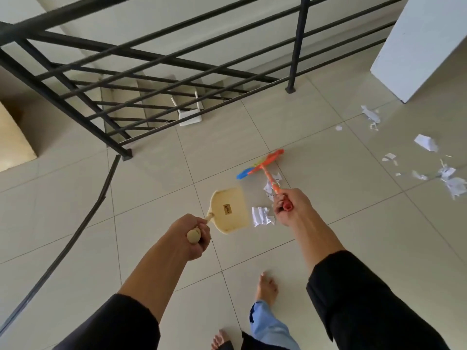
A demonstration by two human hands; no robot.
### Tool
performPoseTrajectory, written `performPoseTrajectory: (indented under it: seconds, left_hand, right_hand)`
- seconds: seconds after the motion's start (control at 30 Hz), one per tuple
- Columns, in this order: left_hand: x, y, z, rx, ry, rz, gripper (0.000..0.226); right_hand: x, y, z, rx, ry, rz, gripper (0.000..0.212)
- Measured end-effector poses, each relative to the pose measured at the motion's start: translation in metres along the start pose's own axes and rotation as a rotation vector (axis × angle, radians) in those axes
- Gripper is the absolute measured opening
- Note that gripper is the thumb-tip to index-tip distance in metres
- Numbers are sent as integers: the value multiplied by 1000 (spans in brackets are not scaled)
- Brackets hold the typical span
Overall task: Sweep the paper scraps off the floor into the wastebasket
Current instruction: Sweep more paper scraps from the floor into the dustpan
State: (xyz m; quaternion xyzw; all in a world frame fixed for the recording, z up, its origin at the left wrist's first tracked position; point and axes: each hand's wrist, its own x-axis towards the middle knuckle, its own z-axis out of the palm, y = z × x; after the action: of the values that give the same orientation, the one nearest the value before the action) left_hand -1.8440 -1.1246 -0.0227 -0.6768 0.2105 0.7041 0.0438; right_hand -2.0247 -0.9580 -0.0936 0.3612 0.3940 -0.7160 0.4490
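You stand on a pale tiled floor [328,236] beside a black stair railing [151,59]. Your left hand [189,238] grips one cream dustpan [230,210]; your right hand [288,205] grips one orange broom [267,162]. Paper scraps [261,216] lie between them, more scattered right.

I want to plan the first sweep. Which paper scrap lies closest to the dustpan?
The folded white scrap just right of the cream dustpan, beside its open edge. The other scraps lie farther right, beyond the broom handle.

Black stair railing [156,59], white router [190,117] behind it, white cabinet [424,46] right
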Motion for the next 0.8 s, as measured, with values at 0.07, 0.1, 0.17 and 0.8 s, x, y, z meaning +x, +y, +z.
performPoseTrajectory:
  seconds: [0.07,0.1,0.17,0.8]
  left_hand:
    - [-4,-8,0,1,13,10,9]
    - [-4,-11,-1,-2,22,12,11]
    - [-4,-18,-4,-3,37,15,17]
    - [-27,-132,-97,42,-16,27,7]
  right_hand:
    - [1,0,-3,87,45,10,45]
    - [-4,0,-6,142,72,11,41]
    - [-30,2,-16,204,85,-10,29]
    - [-140,121,-177,382,-161,-38,66]
